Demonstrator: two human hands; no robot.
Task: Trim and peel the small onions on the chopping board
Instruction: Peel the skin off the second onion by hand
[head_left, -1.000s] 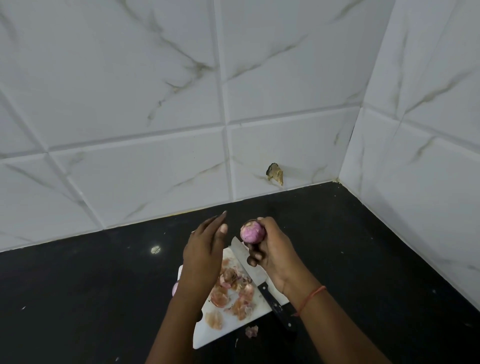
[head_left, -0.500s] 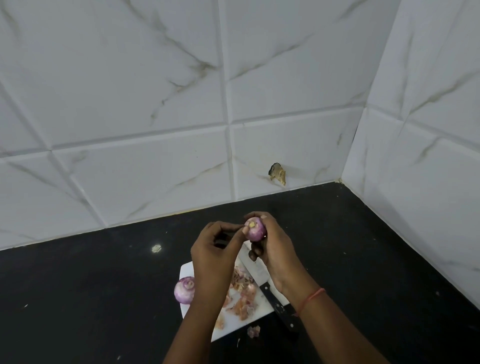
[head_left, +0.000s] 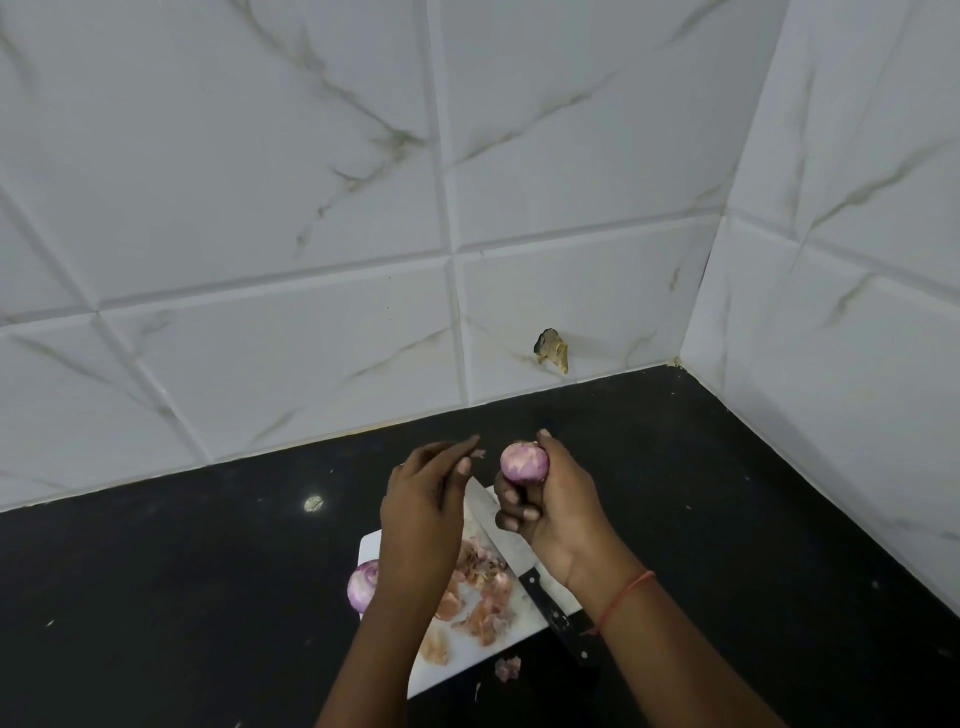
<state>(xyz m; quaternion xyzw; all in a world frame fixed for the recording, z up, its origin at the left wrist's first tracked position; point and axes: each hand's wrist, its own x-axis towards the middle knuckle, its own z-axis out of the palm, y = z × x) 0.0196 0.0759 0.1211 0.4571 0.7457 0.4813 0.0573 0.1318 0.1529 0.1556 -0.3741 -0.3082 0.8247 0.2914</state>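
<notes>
i see the black counter (head_left: 208, 597) under white marble-look tiles (head_left: 260, 208), the white chopping board (head_left: 457, 662) lying on it. the knife (head_left: 519, 558) lies on the board, blade up-left, black handle down-right. pinkish skins (head_left: 480, 584) are heaped beside it. my right hand (head_left: 550, 499) grips a peeled onion (head_left: 523, 461) above the board, long axis roughly level. my left hand (head_left: 423, 499) pinches a scrap of skin (head_left: 477, 454). another onion (head_left: 362, 586) sits at the board's left edge.

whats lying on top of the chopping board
On the chopping board: loose onion skins, a knife, and an onion at its left edge. The left hand covers part of the board.
</notes>
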